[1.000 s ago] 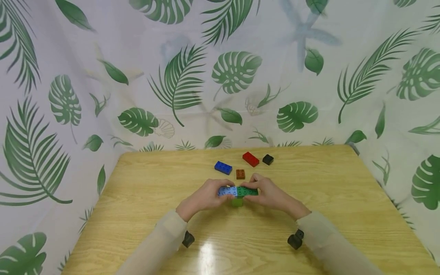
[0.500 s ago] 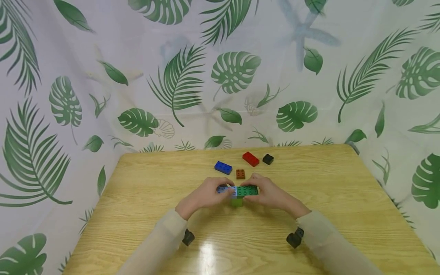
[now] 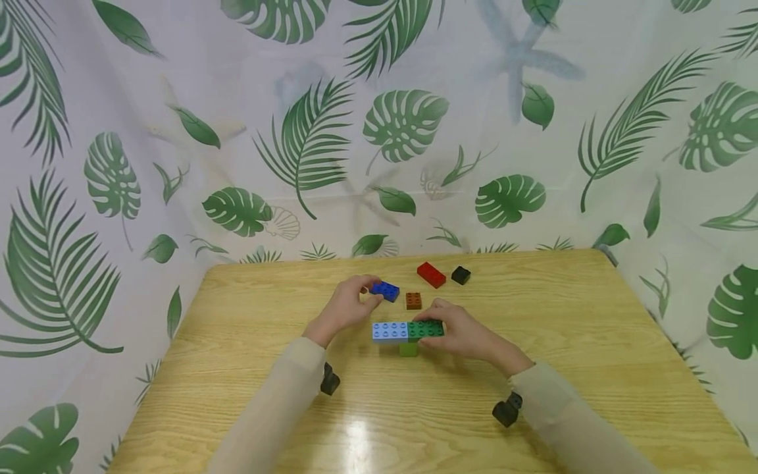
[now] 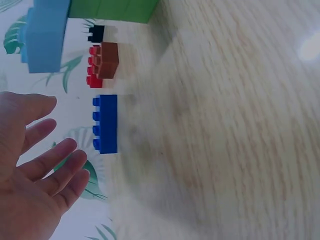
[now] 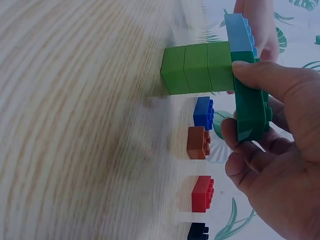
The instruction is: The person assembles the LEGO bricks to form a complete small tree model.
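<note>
A tower of light green bricks stands upright on the table. Across its top, end to end, sit a light blue brick and a dark green brick. My right hand pinches the dark green brick between thumb and fingers. Farther back, my left hand hovers at the left end of a dark blue brick. In the left wrist view its loosely bent fingers are apart from that brick and hold nothing.
Behind the tower lies a brown brick. A red brick and a small black brick are near the back edge of the wooden table. A leaf-patterned cloth hangs behind.
My left hand has let go of the light blue brick and moved back and left to the dark blue brick. My right hand keeps its hold on the dark green brick.
</note>
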